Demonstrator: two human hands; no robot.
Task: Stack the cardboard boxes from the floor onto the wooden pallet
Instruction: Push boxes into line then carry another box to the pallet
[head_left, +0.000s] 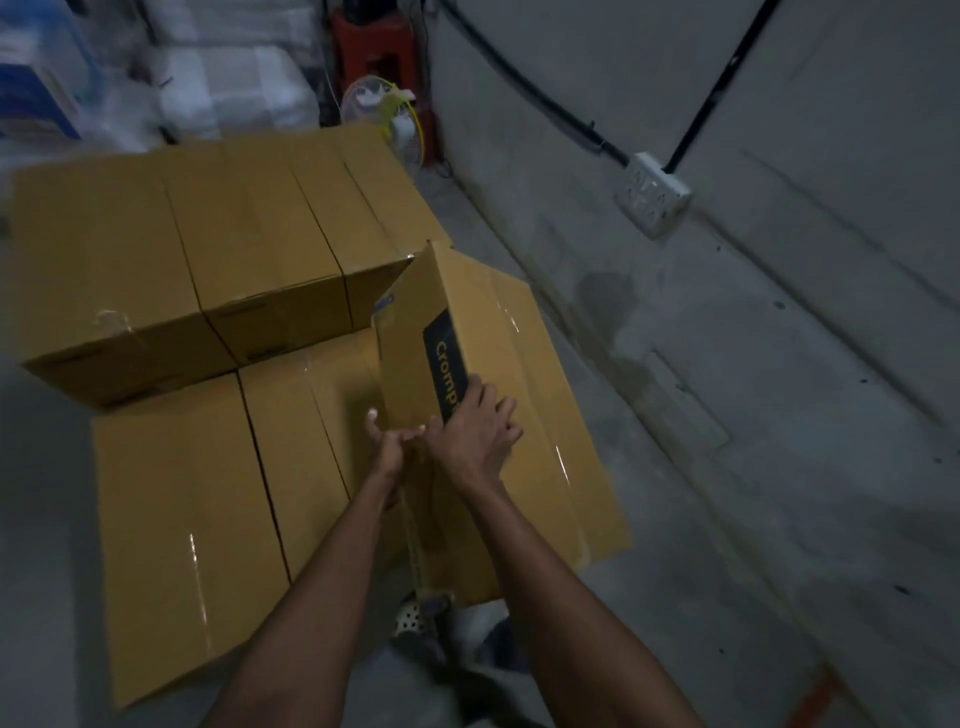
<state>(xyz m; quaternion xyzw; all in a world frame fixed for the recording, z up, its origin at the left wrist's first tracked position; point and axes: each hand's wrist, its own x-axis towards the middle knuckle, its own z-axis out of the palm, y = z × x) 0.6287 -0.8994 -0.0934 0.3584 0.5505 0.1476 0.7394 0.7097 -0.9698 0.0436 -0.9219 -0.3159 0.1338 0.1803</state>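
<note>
Both hands work the tilted box, against the right side of the stack: left hand curled round its near edge, right hand spread flat on top, likely steadying the tip. Pallet not visible.

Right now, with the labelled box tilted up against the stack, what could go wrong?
1. The tilted brown cardboard box with the black label is held only near its close end by the left hand and right hand; it could slip sideways toward the grey concrete floor.
2. As it drops flat, the left hand, on the side facing the lower row of plain cardboard boxes, may get pinched.
</note>
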